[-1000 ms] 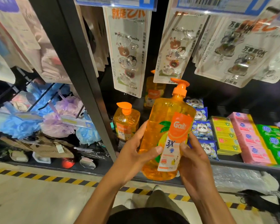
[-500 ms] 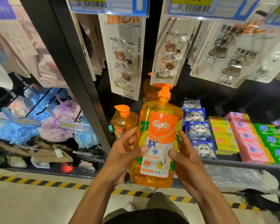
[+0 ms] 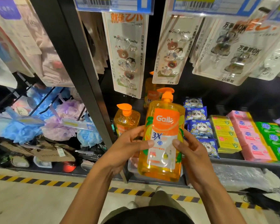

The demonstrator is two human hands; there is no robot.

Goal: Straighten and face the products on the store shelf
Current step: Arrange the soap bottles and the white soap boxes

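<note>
Both hands are clamped on the big orange pump bottle. The left hand wraps one flank with its thumb pressed across the label, and the right hand curls round the opposite flank, thumb likewise on the label. The bottle hangs upright between them in front of the shelf, off its deck, with the label turned toward the person. By my judgement it has yet to be set down facing out. The chief risk lies in the return. A smaller orange bottle stands just beyond the left hand's fingertips, and the panda packets lie just past the right hand, so a wide swing going in could knock either askew. Above the hands the hanging hook cards droop low, and the pump head could catch one on the way. The bottle looks heavy and smooth, so a slackened grip might let it slide.
</note>
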